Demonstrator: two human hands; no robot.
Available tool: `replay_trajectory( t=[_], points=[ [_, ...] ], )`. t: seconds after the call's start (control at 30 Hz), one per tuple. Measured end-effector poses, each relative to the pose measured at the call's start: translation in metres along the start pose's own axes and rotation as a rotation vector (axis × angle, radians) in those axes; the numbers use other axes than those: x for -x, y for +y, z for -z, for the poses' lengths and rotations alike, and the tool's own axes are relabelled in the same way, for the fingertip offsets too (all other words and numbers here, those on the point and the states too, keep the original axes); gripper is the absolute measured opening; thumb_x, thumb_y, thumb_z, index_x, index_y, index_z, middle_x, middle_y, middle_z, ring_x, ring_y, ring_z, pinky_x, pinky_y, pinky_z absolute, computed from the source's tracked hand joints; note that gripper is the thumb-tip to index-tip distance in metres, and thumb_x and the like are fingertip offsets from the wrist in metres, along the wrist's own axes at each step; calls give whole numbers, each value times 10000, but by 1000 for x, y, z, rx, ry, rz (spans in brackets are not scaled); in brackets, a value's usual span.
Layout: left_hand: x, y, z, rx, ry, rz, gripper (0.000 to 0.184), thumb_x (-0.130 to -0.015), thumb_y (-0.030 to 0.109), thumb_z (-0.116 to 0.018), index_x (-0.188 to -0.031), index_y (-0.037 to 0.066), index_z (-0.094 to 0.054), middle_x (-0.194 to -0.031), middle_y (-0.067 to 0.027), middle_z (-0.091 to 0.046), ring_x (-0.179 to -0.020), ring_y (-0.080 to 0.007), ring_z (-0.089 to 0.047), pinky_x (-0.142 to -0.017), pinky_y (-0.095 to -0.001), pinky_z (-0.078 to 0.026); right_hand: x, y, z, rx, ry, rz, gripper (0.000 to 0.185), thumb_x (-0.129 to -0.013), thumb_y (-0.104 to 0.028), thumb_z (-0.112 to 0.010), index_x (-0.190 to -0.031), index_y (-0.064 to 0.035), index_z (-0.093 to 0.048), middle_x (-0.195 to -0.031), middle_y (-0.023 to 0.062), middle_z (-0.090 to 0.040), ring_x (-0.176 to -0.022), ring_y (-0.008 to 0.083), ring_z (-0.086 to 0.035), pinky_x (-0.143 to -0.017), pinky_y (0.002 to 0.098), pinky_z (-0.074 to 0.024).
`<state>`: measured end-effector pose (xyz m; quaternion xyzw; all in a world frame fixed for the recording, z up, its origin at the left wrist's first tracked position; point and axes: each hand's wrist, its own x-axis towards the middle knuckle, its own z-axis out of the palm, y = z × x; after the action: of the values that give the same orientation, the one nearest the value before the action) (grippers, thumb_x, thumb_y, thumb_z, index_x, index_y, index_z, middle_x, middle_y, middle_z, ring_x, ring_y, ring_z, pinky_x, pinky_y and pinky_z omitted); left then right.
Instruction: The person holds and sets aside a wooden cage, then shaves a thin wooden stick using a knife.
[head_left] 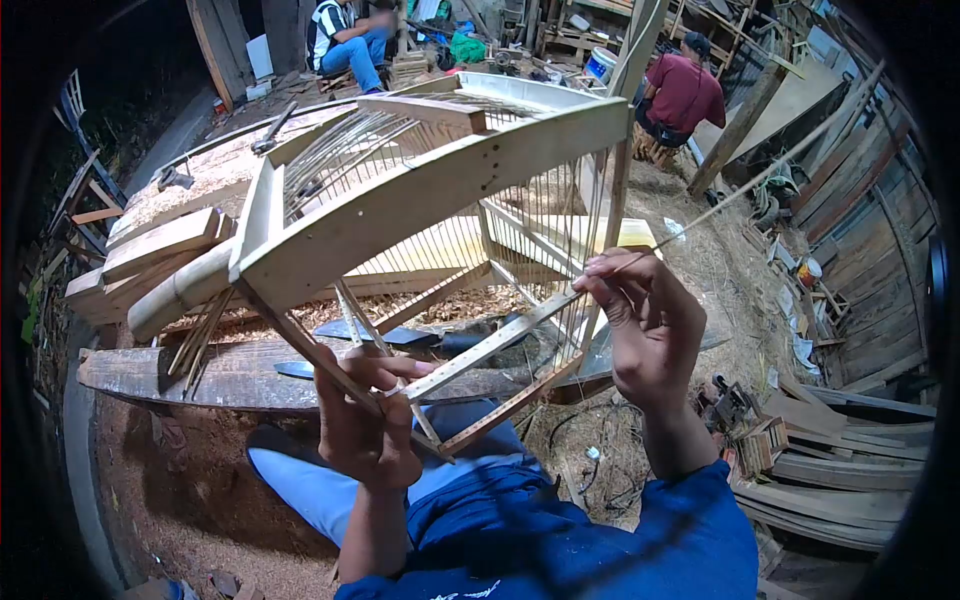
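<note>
The pale wooden frame with thin upright bars (435,185) is tilted above the weathered grey wooden bench (235,375), its lower end over the person's lap. In the head view, the left hand (368,415) has its fingers curled around the frame's lower slats near the end of the perforated light wooden strip (490,345). The right hand (645,310) pinches the long thin tan stick (755,180) between thumb and fingers, at the strip's upper end.

Striped-shirted person (350,45) at upper left, head beyond the top edge.
</note>
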<state>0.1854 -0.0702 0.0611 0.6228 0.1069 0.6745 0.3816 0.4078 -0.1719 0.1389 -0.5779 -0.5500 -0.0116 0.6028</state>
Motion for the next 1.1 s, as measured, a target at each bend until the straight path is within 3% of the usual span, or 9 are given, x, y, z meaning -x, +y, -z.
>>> replay_trajectory(
  t=[0.1, 0.2, 0.3, 0.53, 0.6, 0.63, 0.7, 0.9, 1.1],
  points=[
    [2, 0, -5, 104, -10, 36, 710, -977, 14, -647, -1587, -88, -297, -1005, -142, -598, -872, -297, -685, -768, -432, -620, 2, -2, 0, 96, 34, -5, 162, -901, 72, -725, -1026, 1, -651, -962, 119, -715, -913, 215, -720, -800, 321, -551],
    [1, -4, -7, 136, -33, -1, 715, -974, 14, -647, -1588, -84, -294, -1015, -154, -589, -915, -293, -656, -734, -426, -646, 2, -1, 3, 135, -4, 11, 164, -896, 50, -741, -1022, -5, -650, -954, 125, -714, -889, 229, -719, -791, 335, -549],
    [1, -3, -7, 154, -56, 2, 716, -971, 18, -652, -1584, -90, -298, -1014, -152, -589, -930, -300, -651, -751, -434, -641, 1, -2, 6, 248, -37, 95, 171, -899, 41, -741, -1032, -17, -651, -931, 122, -711, -880, 237, -717, -783, 343, -547],
    [7, -6, -11, 123, -47, -5, 715, -976, 56, -671, -1567, -115, -306, -1010, -151, -594, -925, -315, -676, -773, -423, -632, 6, 0, 7, 205, -57, 20, 166, -919, 14, -726, -1058, -26, -645, -939, 125, -726, -871, 267, -727, -773, 361, -550],
    [7, -5, -12, 132, -32, 4, 718, -976, 76, -684, -1556, -128, -312, -1011, -149, -599, -919, -320, -688, -779, -419, -627, 6, 0, 7, 207, -29, 16, 110, -925, 16, -738, -1019, 13, -680, -939, 109, -727, -884, 166, -714, -816, 304, -555],
    [7, -5, -12, 131, -33, 4, 718, -976, 76, -684, -1556, -128, -312, -1011, -149, -599, -919, -320, -688, -779, -419, -627, 7, 1, 7, 206, -29, 15, 110, -925, 16, -738, -1019, 13, -680, -939, 109, -727, -884, 166, -714, -816, 304, -555],
    [7, -6, -11, 118, -56, -14, 713, -975, 83, -692, -1543, -137, -321, -1012, -148, -601, -951, -312, -671, -777, -412, -636, 7, 3, 7, 222, -38, 41, 149, -926, -12, -730, -1049, -15, -647, -946, 144, -738, -864, 282, -731, -763, 368, -552],
    [7, -3, -15, 161, -41, 27, 687, -976, 91, -694, -1505, -166, -339, -1010, -151, -599, -1025, -298, -626, -772, -422, -664, 10, 5, 7, 227, -27, 40, 148, -931, -35, -739, -1051, -15, -654, -930, 150, -734, -853, 279, -736, -749, 362, -551],
    [8, -1, -15, 177, -32, 55, 678, -969, 83, -708, -1486, -175, -353, -1003, -165, -600, -995, -321, -657, -766, -434, -666, 11, 5, 5, 237, -13, 26, 144, -928, -25, -738, -1048, -4, -660, -926, 154, -731, -848, 279, -737, -748, 359, -554]
  ],
)
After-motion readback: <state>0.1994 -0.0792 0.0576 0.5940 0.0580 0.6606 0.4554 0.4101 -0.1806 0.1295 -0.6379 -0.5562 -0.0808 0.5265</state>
